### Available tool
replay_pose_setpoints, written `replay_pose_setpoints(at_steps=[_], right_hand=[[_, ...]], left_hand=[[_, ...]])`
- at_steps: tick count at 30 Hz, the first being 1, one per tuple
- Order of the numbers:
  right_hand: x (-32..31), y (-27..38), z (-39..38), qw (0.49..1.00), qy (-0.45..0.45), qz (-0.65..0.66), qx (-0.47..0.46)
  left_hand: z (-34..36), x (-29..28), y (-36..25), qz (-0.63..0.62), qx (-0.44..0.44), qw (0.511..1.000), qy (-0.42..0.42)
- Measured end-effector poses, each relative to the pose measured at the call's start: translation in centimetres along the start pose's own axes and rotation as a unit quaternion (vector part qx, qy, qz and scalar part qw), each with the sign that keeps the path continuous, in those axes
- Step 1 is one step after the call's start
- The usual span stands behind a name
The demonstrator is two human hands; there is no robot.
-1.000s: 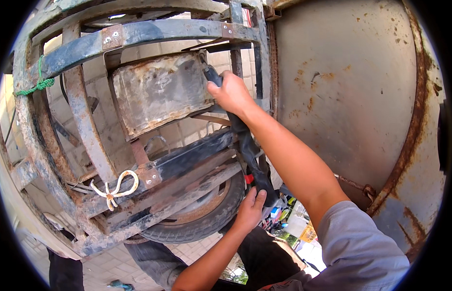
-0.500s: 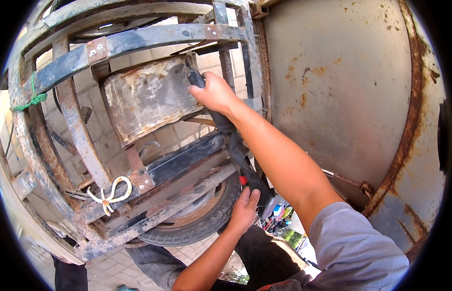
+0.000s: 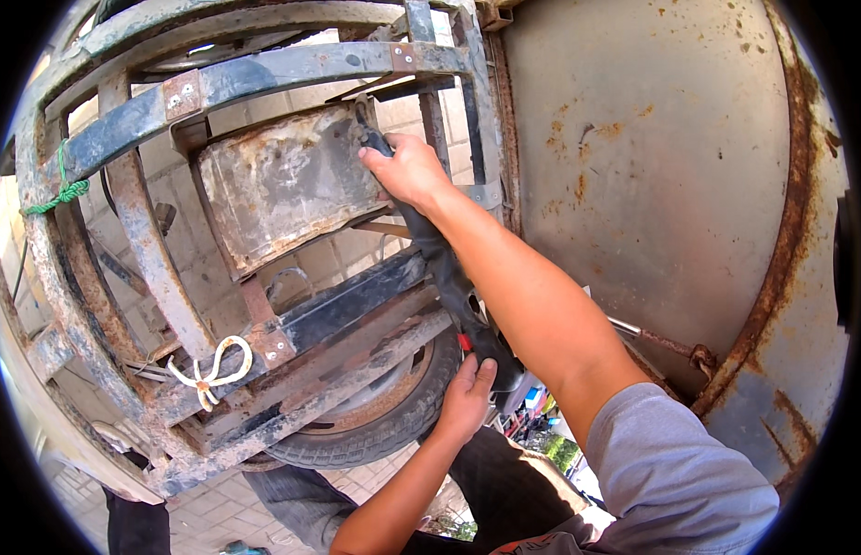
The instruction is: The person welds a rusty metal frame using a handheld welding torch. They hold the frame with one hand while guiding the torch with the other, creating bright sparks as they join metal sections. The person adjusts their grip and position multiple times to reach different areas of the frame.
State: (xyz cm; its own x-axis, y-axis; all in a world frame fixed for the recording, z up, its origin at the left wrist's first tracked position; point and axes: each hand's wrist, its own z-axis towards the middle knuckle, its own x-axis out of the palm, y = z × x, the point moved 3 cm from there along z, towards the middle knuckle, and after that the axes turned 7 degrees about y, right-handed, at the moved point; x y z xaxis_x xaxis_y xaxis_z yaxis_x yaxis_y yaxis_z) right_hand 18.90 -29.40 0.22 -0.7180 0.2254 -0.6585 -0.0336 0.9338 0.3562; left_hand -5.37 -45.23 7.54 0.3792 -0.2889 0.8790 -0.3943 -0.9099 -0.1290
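A long black tool (image 3: 435, 250) with a small red part slants from the box's upper right corner down to the tire. My right hand (image 3: 412, 171) is closed around its upper end, thumb on the left. Lower down, my left hand (image 3: 467, 398) grips the tool's lower end by the red part, with the thumb on top. The tool's tip is at the edge of a rusty metal box (image 3: 282, 185) set inside a steel frame (image 3: 236, 88); I cannot make out what it touches. My right forearm hides part of the tool's lower right side.
A spare wheel (image 3: 366, 435) sits under the frame's lower rails. White cord (image 3: 213, 370) and green string (image 3: 70, 192) are tied to the bars. To the right stands a large rust-edged metal panel (image 3: 652, 185), with a metal rod (image 3: 652, 338) along its bottom.
The black tool has turned slightly in my hands, and its lower part sits a little differently. Both hands stay in nearly the same places.
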Motion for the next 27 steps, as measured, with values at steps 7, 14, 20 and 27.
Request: replay_pose_setpoints(at_steps=[7, 14, 20, 27], right_hand=[[-0.9, 0.2, -0.3, 0.999, -0.001, -0.051, -0.005], [-0.6, -0.5, 0.4, 0.997, 0.009, -0.070, -0.006], [-0.5, -0.8, 0.6, 0.999, -0.017, -0.045, -0.025], [-0.5, -1.4, 0.0, 0.999, 0.000, -0.049, -0.024]], left_hand=[[-0.2, 0.4, -0.5, 0.003, -0.009, 1.000, 0.006], [0.0, 0.1, -0.1, 0.015, -0.004, 1.000, 0.007], [0.0, 0.4, 0.4, 0.003, 0.015, 1.000, 0.010], [0.3, 0.1, 1.9, 0.023, -0.003, 0.998, 0.053]])
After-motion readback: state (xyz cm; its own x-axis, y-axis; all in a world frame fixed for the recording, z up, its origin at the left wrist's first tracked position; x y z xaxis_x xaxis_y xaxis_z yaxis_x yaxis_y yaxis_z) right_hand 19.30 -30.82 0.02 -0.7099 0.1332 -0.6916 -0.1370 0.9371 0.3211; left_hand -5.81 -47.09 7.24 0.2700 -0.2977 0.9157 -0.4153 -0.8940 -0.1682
